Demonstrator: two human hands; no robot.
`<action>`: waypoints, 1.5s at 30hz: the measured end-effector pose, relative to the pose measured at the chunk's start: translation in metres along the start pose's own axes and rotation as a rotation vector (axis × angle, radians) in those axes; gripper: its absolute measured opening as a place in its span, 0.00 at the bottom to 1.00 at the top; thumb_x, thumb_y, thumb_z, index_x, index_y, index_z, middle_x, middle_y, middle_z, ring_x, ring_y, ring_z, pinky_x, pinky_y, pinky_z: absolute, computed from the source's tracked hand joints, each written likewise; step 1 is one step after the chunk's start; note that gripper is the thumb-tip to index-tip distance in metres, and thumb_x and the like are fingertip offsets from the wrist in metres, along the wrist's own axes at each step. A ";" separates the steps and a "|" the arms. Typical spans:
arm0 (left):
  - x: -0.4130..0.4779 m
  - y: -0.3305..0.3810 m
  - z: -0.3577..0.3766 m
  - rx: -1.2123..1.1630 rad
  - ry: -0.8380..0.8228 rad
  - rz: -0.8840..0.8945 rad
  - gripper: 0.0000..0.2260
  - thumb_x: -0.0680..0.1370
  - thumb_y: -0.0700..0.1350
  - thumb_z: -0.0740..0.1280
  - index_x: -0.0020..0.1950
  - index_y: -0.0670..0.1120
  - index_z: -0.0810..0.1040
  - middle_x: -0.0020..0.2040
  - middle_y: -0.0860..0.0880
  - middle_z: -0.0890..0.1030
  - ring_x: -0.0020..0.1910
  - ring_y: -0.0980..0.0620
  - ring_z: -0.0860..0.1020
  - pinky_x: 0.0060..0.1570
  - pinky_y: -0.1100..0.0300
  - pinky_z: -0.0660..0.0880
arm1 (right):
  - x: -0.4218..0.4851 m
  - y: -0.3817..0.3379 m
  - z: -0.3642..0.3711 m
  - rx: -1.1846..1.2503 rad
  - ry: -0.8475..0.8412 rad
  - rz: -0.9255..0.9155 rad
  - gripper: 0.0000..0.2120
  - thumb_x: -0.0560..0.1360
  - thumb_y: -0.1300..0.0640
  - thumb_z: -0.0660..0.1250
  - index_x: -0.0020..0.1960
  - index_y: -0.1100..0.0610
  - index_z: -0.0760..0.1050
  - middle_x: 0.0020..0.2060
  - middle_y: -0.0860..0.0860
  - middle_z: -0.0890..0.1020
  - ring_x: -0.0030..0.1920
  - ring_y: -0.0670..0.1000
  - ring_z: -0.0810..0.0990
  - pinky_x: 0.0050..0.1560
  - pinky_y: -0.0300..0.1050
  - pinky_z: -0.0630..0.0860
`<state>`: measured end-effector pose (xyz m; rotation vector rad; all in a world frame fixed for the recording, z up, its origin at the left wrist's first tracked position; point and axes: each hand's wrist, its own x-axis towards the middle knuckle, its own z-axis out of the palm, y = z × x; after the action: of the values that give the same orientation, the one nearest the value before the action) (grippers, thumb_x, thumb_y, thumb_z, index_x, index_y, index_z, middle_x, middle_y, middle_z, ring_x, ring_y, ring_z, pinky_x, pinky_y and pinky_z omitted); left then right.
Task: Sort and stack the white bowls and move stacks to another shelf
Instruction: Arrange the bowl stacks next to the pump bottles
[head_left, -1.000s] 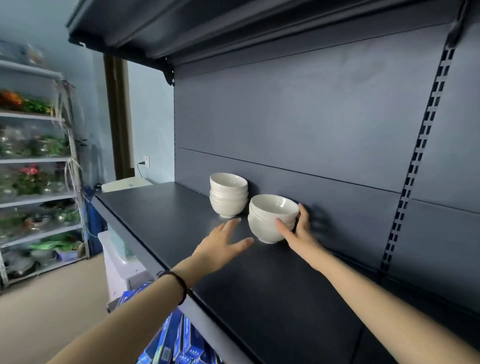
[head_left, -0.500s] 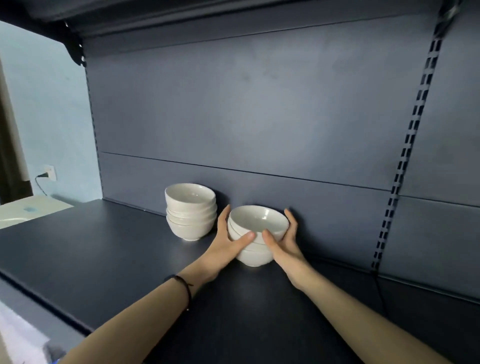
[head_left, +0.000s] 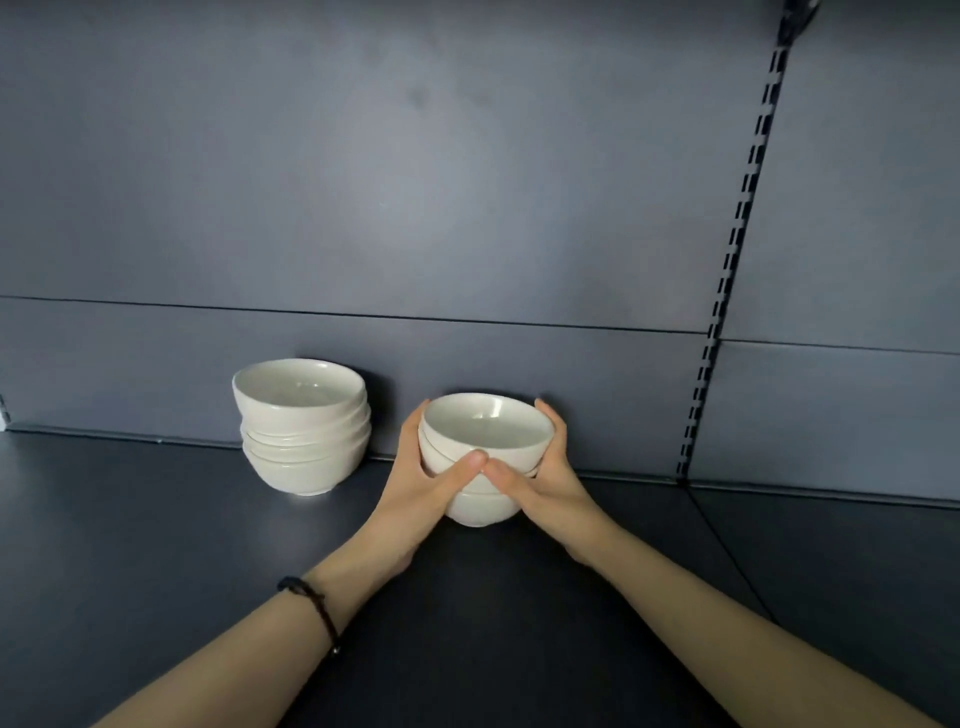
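Observation:
Two stacks of white bowls stand on a dark shelf (head_left: 156, 545), close to its back panel. The left stack (head_left: 304, 426) has several nested bowls and stands alone. To its right is a shorter stack (head_left: 485, 431). My left hand (head_left: 426, 486) grips this stack from its left side and my right hand (head_left: 540, 475) grips it from the right. Both thumbs meet on the front of the bowls, and the fingers wrap round behind. The bottom bowl seems to rest on the shelf.
The dark blue back panel (head_left: 415, 208) rises right behind both stacks. A slotted upright rail (head_left: 727, 291) runs down the panel at the right. A dark band (head_left: 317, 610) circles my left wrist. Bare shelf surface lies to the left, front and right.
My left hand came from the bare shelf onto the right stack, joining my right hand. The thumbs closed together on the front. The view moved closer and squarer to the shelf.

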<state>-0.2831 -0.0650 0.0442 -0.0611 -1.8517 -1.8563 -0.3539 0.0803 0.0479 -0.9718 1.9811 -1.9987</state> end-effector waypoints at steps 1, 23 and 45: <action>-0.001 0.003 0.002 -0.001 -0.011 0.008 0.44 0.63 0.54 0.76 0.75 0.52 0.60 0.67 0.53 0.75 0.62 0.62 0.76 0.54 0.70 0.75 | -0.004 -0.003 -0.001 0.007 0.010 -0.010 0.46 0.71 0.58 0.73 0.76 0.48 0.45 0.63 0.41 0.72 0.59 0.37 0.75 0.51 0.29 0.76; -0.118 0.071 0.335 -0.251 -0.347 -0.024 0.44 0.64 0.53 0.72 0.76 0.61 0.54 0.64 0.59 0.74 0.60 0.60 0.75 0.55 0.63 0.74 | -0.245 -0.104 -0.270 -0.223 0.422 -0.051 0.47 0.62 0.44 0.77 0.72 0.44 0.54 0.60 0.42 0.76 0.61 0.43 0.78 0.56 0.40 0.79; -0.198 0.053 0.732 -0.283 -0.709 -0.079 0.36 0.68 0.56 0.74 0.71 0.59 0.60 0.64 0.55 0.74 0.59 0.60 0.75 0.50 0.67 0.75 | -0.460 -0.112 -0.606 -0.421 0.869 -0.027 0.56 0.53 0.34 0.76 0.74 0.51 0.57 0.60 0.42 0.76 0.57 0.38 0.78 0.53 0.37 0.78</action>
<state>-0.3246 0.6942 0.0674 -0.8524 -2.0077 -2.3369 -0.2915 0.8468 0.0582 -0.1302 2.9055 -2.2978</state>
